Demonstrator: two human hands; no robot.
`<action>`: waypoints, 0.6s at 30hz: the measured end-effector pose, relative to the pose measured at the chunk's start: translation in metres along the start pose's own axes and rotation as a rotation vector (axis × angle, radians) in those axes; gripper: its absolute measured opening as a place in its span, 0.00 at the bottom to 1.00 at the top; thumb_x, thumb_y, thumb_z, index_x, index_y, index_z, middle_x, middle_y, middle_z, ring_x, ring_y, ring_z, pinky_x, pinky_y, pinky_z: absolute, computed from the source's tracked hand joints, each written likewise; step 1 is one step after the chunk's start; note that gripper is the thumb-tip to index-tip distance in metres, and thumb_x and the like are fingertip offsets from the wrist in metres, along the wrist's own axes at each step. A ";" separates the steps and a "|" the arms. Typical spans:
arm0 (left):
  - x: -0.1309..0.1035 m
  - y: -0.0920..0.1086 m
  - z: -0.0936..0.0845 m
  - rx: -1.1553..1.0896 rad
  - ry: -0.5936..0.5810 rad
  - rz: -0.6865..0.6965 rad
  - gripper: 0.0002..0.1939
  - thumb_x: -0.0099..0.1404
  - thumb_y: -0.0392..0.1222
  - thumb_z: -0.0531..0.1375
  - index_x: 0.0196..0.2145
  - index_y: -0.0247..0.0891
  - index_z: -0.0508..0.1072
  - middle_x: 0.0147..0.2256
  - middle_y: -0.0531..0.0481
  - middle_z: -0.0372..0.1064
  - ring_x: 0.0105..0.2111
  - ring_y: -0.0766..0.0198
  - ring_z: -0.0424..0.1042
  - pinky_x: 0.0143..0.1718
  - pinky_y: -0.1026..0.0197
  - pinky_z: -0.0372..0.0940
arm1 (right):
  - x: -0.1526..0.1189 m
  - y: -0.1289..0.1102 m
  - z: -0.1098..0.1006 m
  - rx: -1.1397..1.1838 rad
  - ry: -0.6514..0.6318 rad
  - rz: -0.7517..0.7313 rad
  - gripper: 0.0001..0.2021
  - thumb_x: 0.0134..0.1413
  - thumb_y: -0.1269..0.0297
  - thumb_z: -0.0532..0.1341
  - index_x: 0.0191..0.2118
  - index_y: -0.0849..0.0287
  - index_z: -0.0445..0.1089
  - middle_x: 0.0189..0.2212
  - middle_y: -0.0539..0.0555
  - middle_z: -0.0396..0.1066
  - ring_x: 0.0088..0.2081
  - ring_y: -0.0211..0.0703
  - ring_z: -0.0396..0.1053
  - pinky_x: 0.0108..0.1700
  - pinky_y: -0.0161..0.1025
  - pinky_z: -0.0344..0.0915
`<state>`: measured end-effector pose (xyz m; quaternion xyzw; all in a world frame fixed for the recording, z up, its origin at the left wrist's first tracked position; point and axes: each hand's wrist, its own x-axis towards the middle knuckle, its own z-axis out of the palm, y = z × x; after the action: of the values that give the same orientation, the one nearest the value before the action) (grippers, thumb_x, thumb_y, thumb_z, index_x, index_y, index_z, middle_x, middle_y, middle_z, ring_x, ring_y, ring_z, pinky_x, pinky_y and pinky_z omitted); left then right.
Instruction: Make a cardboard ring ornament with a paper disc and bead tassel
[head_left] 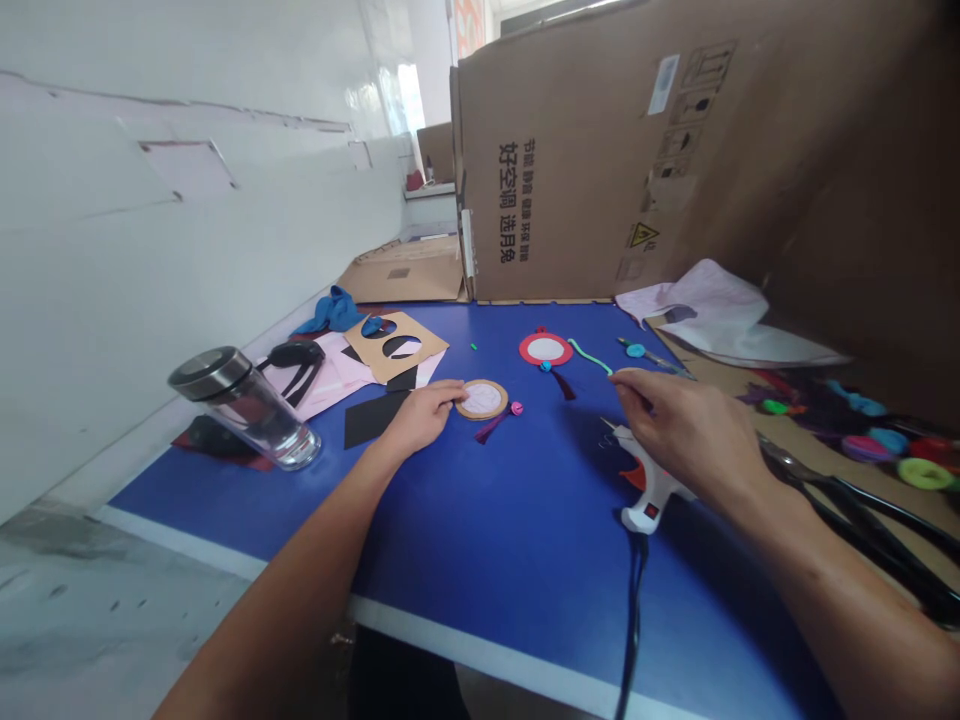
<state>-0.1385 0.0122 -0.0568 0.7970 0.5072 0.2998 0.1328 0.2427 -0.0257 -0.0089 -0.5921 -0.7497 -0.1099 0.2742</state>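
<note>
Toward the counter's (495, 540) right side, a glue gun (646, 500) beneath the right hand (679, 415), its grip pinching a green pipe cleaner (592, 357); mid-counter, the left hand (421, 415) grasps the cardboard-rimmed disc (484, 400). Apparent step: picking up trim; next calls for bringing it discward.

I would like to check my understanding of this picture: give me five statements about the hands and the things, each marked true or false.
1. The left hand touches the edge of a brown-rimmed disc. True.
2. The right hand holds a pair of scissors. False: its fingertips hold a light green strip.
3. The glue gun has a yellow body. False: the body is white.
4. A clear bottle with a metal lid is on the left side of the table. True.
5. The red-rimmed disc has a black centre. False: the centre is white.
</note>
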 end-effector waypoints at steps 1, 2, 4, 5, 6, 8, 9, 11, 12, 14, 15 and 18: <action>0.000 0.000 0.001 -0.001 -0.002 0.001 0.23 0.72 0.27 0.55 0.53 0.41 0.86 0.62 0.44 0.80 0.64 0.54 0.78 0.72 0.43 0.68 | 0.000 0.000 0.000 -0.005 -0.003 0.000 0.17 0.74 0.60 0.58 0.54 0.49 0.85 0.53 0.54 0.86 0.44 0.60 0.85 0.32 0.45 0.63; 0.000 0.000 0.001 0.000 -0.006 0.001 0.23 0.72 0.28 0.55 0.53 0.41 0.86 0.62 0.44 0.80 0.64 0.54 0.78 0.71 0.43 0.69 | 0.000 0.000 0.000 -0.011 -0.005 0.001 0.17 0.74 0.60 0.58 0.54 0.49 0.85 0.53 0.54 0.87 0.43 0.60 0.85 0.32 0.45 0.62; 0.000 0.001 0.002 0.005 -0.012 0.003 0.22 0.73 0.28 0.55 0.53 0.41 0.86 0.62 0.43 0.80 0.64 0.54 0.78 0.71 0.44 0.69 | 0.001 -0.001 0.000 -0.020 -0.008 0.006 0.17 0.73 0.60 0.58 0.54 0.49 0.85 0.52 0.53 0.87 0.43 0.59 0.85 0.32 0.45 0.62; 0.000 0.001 0.002 0.007 -0.013 0.010 0.22 0.73 0.28 0.55 0.53 0.40 0.86 0.62 0.42 0.80 0.64 0.54 0.78 0.71 0.44 0.69 | 0.001 -0.001 -0.001 -0.022 -0.009 0.009 0.17 0.73 0.60 0.58 0.54 0.49 0.85 0.52 0.53 0.87 0.44 0.59 0.85 0.32 0.45 0.62; 0.000 0.002 0.002 0.010 -0.013 0.020 0.22 0.73 0.29 0.56 0.53 0.40 0.86 0.62 0.42 0.80 0.64 0.54 0.78 0.71 0.44 0.69 | 0.001 -0.001 -0.001 -0.023 -0.009 0.011 0.17 0.73 0.60 0.58 0.54 0.49 0.85 0.52 0.53 0.87 0.44 0.59 0.85 0.32 0.45 0.61; 0.000 0.004 0.003 0.012 -0.007 0.045 0.20 0.74 0.31 0.57 0.54 0.41 0.85 0.62 0.43 0.80 0.64 0.53 0.78 0.71 0.43 0.69 | 0.002 -0.001 -0.002 -0.021 -0.014 0.006 0.17 0.73 0.61 0.58 0.53 0.50 0.85 0.52 0.53 0.87 0.45 0.59 0.85 0.32 0.44 0.61; 0.000 0.005 0.003 0.013 -0.001 0.054 0.20 0.74 0.32 0.57 0.54 0.41 0.85 0.62 0.44 0.80 0.64 0.53 0.78 0.71 0.42 0.69 | 0.002 -0.001 -0.003 -0.019 -0.019 0.001 0.17 0.73 0.61 0.58 0.53 0.50 0.85 0.52 0.53 0.87 0.45 0.58 0.85 0.32 0.44 0.61; 0.000 0.007 0.004 0.012 0.008 0.063 0.19 0.75 0.34 0.58 0.55 0.41 0.85 0.62 0.44 0.80 0.63 0.53 0.79 0.71 0.42 0.69 | 0.002 -0.001 -0.004 -0.014 -0.028 -0.006 0.17 0.74 0.61 0.58 0.53 0.50 0.85 0.52 0.53 0.87 0.45 0.58 0.85 0.32 0.44 0.61; 0.000 0.007 0.004 0.014 0.012 0.063 0.18 0.75 0.35 0.58 0.55 0.41 0.85 0.62 0.44 0.80 0.63 0.53 0.79 0.71 0.42 0.69 | 0.002 -0.001 -0.004 -0.013 -0.032 -0.006 0.17 0.74 0.61 0.58 0.53 0.50 0.85 0.52 0.53 0.87 0.45 0.58 0.85 0.32 0.44 0.61; 0.000 0.007 0.005 0.020 0.022 0.059 0.18 0.76 0.36 0.58 0.56 0.41 0.84 0.62 0.44 0.80 0.63 0.52 0.79 0.71 0.42 0.69 | 0.002 -0.001 -0.004 -0.008 -0.037 -0.003 0.17 0.74 0.62 0.58 0.53 0.49 0.85 0.52 0.52 0.87 0.45 0.57 0.85 0.33 0.44 0.61; 0.001 0.006 0.005 0.025 0.026 0.059 0.18 0.76 0.37 0.58 0.56 0.41 0.84 0.62 0.43 0.80 0.64 0.52 0.79 0.71 0.42 0.69 | 0.002 -0.001 -0.004 -0.006 -0.036 0.000 0.17 0.74 0.62 0.58 0.53 0.49 0.85 0.52 0.52 0.87 0.45 0.57 0.85 0.33 0.43 0.61; 0.001 0.004 0.007 0.035 0.031 0.063 0.18 0.76 0.38 0.58 0.56 0.41 0.84 0.62 0.43 0.80 0.63 0.51 0.79 0.71 0.41 0.69 | 0.002 -0.001 -0.004 -0.003 -0.035 -0.002 0.17 0.74 0.61 0.58 0.53 0.49 0.85 0.52 0.53 0.87 0.46 0.57 0.84 0.33 0.43 0.62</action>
<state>-0.1309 0.0114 -0.0596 0.8100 0.4892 0.3073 0.1012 0.2422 -0.0259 -0.0043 -0.5936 -0.7548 -0.1009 0.2603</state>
